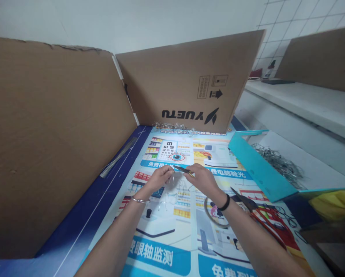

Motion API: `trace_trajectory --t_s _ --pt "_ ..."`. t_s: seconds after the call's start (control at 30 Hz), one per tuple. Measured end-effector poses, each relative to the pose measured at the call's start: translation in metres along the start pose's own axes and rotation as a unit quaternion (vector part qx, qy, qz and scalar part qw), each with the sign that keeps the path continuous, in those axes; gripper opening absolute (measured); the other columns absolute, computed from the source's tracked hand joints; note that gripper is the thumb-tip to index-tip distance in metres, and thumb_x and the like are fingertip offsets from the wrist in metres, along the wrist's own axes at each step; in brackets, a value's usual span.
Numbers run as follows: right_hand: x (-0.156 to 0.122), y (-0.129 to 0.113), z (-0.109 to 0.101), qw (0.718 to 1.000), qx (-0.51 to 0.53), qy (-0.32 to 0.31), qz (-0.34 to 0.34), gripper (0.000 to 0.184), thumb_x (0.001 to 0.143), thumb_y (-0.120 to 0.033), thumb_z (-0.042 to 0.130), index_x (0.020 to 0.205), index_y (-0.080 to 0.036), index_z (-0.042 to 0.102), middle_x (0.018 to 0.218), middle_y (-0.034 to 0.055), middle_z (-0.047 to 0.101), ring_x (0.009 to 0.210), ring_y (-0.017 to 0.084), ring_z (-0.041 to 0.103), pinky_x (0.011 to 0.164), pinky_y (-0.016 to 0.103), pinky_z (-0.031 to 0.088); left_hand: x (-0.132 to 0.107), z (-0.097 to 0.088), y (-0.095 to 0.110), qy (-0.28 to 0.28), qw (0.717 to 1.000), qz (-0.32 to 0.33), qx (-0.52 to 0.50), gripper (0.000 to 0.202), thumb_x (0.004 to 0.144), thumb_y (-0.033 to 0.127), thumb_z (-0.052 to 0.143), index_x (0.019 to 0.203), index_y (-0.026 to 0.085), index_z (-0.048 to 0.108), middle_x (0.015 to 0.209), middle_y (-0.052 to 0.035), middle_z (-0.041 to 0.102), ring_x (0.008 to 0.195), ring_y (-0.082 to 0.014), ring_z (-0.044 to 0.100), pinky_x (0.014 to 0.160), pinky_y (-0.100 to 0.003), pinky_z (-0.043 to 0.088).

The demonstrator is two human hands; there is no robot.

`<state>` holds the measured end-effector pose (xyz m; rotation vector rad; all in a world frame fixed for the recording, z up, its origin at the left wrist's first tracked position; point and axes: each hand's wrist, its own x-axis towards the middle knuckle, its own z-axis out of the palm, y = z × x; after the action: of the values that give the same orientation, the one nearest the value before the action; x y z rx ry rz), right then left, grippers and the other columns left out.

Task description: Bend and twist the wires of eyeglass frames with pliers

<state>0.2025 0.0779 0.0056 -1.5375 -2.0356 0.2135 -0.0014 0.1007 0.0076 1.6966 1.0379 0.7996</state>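
My left hand, with a thin bangle on the wrist, pinches a small clear piece that trails thin wire over the printed poster. My right hand, with a black band on the wrist, grips a small dark tool with a yellow tip. The tool's point meets the piece between my two hands. Below them a thin wire spectacle frame lies on the poster.
Cardboard screens stand at the left and at the back. A teal tray with a heap of wire parts sits at the right. Red-handled scissors and a wire ring lie by my right forearm. Wire bits lie under the back board.
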Motion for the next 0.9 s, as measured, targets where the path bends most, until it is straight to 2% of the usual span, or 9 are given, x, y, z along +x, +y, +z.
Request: trace_trajectory --t_s 0.23,0.37,0.47,0.6,0.7,0.83,0.9 --pt "0.002 0.002 -0.006 0.998 0.022 -0.052 -0.003 0.021 0.081 -0.037 0.056 0.094 -0.024 0.066 0.089 0.0024 0.064 0.080 0.015 0.059 0.069 0.024 0.041 0.000 0.000 -0.001 0.013 0.999 -0.004 0.048 0.021 0.082 0.033 0.046 0.069 0.017 0.049 0.054 0.0053 0.045 0.049 -0.0085 0.042 0.049 -0.019 0.035" --pt "0.007 0.016 -0.022 0.992 -0.023 -0.124 -0.016 0.026 0.081 -0.042 0.054 0.095 -0.023 0.066 0.091 0.0020 0.064 0.079 0.014 0.058 0.069 0.023 0.041 0.002 -0.001 -0.006 0.035 0.997 -0.009 0.063 0.018 0.081 0.031 0.045 0.070 0.018 0.049 0.058 0.0046 0.048 0.049 -0.0085 0.043 0.049 -0.019 0.036" --pt "0.008 0.029 -0.032 0.987 -0.065 -0.147 -0.012 0.024 0.079 -0.040 0.056 0.090 -0.022 0.067 0.087 0.0035 0.064 0.078 0.015 0.058 0.066 0.023 0.039 0.003 -0.001 -0.006 0.047 0.996 -0.011 0.080 0.017 0.080 0.030 0.045 0.069 0.018 0.050 0.060 0.0040 0.051 0.049 -0.0087 0.043 0.048 -0.019 0.035" --pt "0.005 0.041 -0.034 0.979 -0.136 -0.150 -0.006 0.021 0.077 -0.034 0.057 0.086 -0.018 0.067 0.089 0.0101 0.063 0.087 0.023 0.057 0.074 0.030 0.038 0.002 0.000 -0.001 0.053 0.993 -0.004 0.105 0.018 0.081 0.030 0.045 0.068 0.018 0.051 0.059 0.0039 0.051 0.051 -0.0096 0.044 0.051 -0.019 0.035" --pt "0.003 0.045 -0.034 0.974 -0.168 -0.150 -0.012 0.026 0.075 -0.037 0.061 0.092 -0.018 0.066 0.093 0.0116 0.063 0.095 0.027 0.054 0.079 0.035 0.037 0.001 0.002 0.003 0.055 0.991 0.004 0.120 0.019 0.082 0.031 0.045 0.069 0.019 0.052 0.059 0.0036 0.052 0.054 -0.0106 0.045 0.053 -0.020 0.035" --pt "0.003 0.036 -0.037 0.975 -0.183 -0.127 -0.025 0.030 0.075 -0.041 0.062 0.093 -0.018 0.065 0.100 0.0138 0.061 0.103 0.030 0.049 0.084 0.041 0.035 -0.001 0.005 0.007 0.062 0.989 0.022 0.133 0.019 0.084 0.030 0.043 0.072 0.020 0.054 0.063 0.0029 0.053 0.058 -0.0116 0.048 0.057 -0.021 0.036" --pt "0.004 0.024 -0.035 0.985 -0.131 -0.101 -0.040 0.030 0.080 -0.043 0.057 0.095 -0.018 0.065 0.095 0.0114 0.062 0.098 0.026 0.052 0.082 0.037 0.037 -0.002 0.008 0.009 0.068 0.986 0.048 0.144 0.019 0.084 0.029 0.043 0.073 0.020 0.055 0.065 0.0024 0.055 0.062 -0.0123 0.049 0.060 -0.021 0.037"
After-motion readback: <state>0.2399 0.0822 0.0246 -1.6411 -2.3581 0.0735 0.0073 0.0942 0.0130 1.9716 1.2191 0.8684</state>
